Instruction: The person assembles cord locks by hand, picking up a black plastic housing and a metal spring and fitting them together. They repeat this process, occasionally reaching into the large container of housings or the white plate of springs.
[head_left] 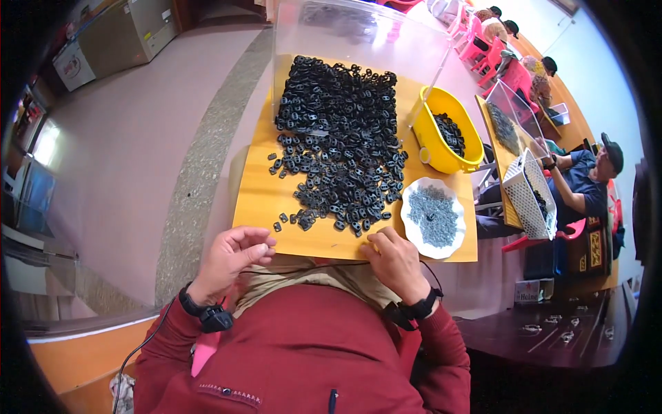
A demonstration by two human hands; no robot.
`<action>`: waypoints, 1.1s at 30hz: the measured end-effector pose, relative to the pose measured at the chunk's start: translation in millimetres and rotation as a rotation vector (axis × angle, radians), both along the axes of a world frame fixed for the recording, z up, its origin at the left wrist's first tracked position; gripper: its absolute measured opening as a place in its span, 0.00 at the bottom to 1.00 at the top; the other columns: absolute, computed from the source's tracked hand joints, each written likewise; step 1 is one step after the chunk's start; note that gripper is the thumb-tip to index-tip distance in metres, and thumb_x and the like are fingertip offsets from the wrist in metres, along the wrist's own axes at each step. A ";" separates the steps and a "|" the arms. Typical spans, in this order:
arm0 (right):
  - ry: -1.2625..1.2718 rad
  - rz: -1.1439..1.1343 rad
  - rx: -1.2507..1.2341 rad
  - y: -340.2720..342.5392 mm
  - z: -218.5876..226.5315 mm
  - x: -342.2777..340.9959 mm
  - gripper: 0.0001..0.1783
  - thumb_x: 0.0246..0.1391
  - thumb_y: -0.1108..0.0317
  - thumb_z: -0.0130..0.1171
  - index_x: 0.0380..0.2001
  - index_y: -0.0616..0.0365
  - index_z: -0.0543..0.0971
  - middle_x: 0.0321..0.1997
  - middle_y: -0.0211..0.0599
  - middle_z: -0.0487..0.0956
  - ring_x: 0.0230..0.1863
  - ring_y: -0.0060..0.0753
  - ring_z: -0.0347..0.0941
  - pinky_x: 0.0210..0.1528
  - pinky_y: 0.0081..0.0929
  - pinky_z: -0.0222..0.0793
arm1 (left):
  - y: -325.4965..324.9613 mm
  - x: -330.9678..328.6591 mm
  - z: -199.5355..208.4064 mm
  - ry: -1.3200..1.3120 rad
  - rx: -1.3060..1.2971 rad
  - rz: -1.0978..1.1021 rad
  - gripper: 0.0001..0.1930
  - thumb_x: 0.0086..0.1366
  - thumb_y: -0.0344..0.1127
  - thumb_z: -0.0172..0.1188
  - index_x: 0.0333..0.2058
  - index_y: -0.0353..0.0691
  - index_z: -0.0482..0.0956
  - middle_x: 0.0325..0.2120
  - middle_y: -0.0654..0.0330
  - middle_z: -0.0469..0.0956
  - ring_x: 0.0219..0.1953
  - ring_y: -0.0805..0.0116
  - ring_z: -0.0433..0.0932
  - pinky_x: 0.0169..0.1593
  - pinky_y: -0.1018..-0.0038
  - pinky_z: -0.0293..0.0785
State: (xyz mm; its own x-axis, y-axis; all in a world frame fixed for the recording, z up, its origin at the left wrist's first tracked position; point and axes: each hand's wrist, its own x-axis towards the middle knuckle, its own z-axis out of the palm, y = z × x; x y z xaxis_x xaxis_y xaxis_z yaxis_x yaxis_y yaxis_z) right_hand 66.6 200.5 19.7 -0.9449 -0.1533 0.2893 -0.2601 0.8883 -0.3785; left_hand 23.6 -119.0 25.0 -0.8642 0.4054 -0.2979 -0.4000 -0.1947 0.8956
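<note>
My left hand (pixel 236 259) is at the near left edge of the wooden table (pixel 258 207), thumb and curled fingers drawn together. Anything between its fingertips is too small to make out. Across from it, my right hand (pixel 398 261) bends its fingers down at the near edge, and its fingertips are partly hidden. A large heap of small black plastic pieces with two holes (pixel 338 103) spreads toward me, a few loose ones lying just beyond my hands. Beside my right hand stands a white scalloped plate (pixel 412 231) full of small greyish, shiny parts.
A clear plastic bin (pixel 358 34) lies on its side around the heap's far end. At the right, a yellow tub (pixel 439 163) holds more black pieces. Farther right, a person (pixel 586 179) works beside a white perforated basket (pixel 524 193). Other people sit on pink chairs (pixel 476 41) behind.
</note>
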 end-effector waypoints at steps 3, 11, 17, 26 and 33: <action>0.010 -0.043 0.022 3.1 -8.6 -1.3 0.08 0.47 0.65 0.65 0.28 0.56 0.78 0.28 0.36 0.75 0.25 0.42 0.74 0.27 0.35 0.70 | 2.0 -5.8 -5.3 0.063 -0.068 -0.026 0.16 0.61 0.26 0.60 0.48 0.32 0.73 0.41 0.57 0.78 0.43 0.72 0.78 0.49 0.75 0.75; 0.028 -0.098 0.007 0.0 -14.9 -14.6 0.10 0.47 0.60 0.66 0.27 0.54 0.79 0.26 0.33 0.75 0.25 0.40 0.74 0.27 0.34 0.70 | 20.6 -20.8 -19.5 0.088 -0.123 -0.063 0.17 0.59 0.25 0.62 0.48 0.32 0.73 0.42 0.61 0.77 0.45 0.74 0.76 0.52 0.77 0.72; 0.033 -0.086 0.020 -5.8 -15.9 -27.9 0.10 0.47 0.60 0.66 0.26 0.53 0.79 0.26 0.33 0.75 0.25 0.40 0.75 0.27 0.33 0.71 | 37.4 -31.2 -25.9 0.115 -0.117 -0.051 0.18 0.58 0.25 0.63 0.48 0.32 0.74 0.42 0.61 0.77 0.46 0.74 0.75 0.53 0.76 0.71; 0.021 -0.102 -0.002 -5.0 -17.0 -39.6 0.10 0.48 0.59 0.65 0.26 0.54 0.78 0.27 0.36 0.76 0.27 0.44 0.76 0.28 0.36 0.72 | 43.4 -49.4 -18.5 0.155 -0.087 -0.002 0.17 0.60 0.28 0.61 0.48 0.33 0.75 0.38 0.63 0.77 0.39 0.77 0.75 0.46 0.79 0.73; 0.090 -0.008 -0.068 -23.8 -8.2 -33.5 0.15 0.45 0.63 0.68 0.35 0.55 0.77 0.31 0.37 0.74 0.26 0.41 0.75 0.28 0.34 0.70 | 42.9 -116.5 -26.3 0.439 -0.301 0.046 0.19 0.60 0.31 0.62 0.49 0.34 0.74 0.42 0.62 0.76 0.46 0.74 0.73 0.51 0.77 0.69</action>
